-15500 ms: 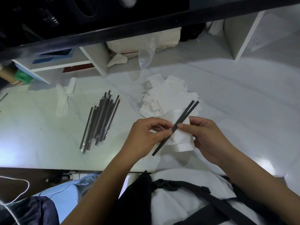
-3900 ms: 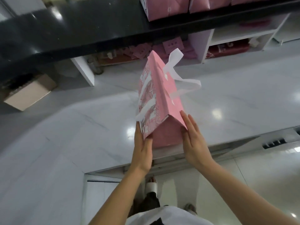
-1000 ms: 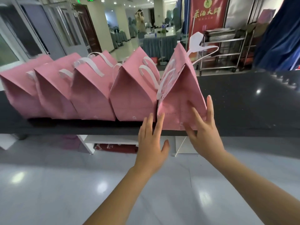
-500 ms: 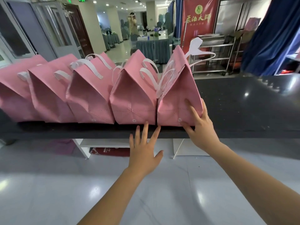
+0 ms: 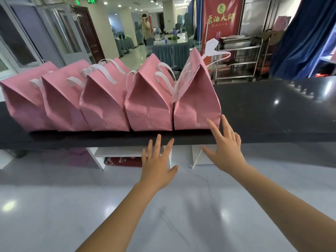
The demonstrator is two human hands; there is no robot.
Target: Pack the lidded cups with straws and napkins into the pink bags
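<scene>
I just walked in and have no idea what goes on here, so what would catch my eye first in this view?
A row of five pink bags with white handles stands side by side on a black counter. Two bare hands reach toward it, open and holding nothing: the left hand below the counter edge, the right hand close by the rightmost bag. A red banner hangs behind.

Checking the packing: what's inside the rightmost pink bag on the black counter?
Nothing inside shows. The rightmost pink fabric bag stands folded shut on the black counter, white handles up; cups, straws and napkins can't be confirmed.
</scene>
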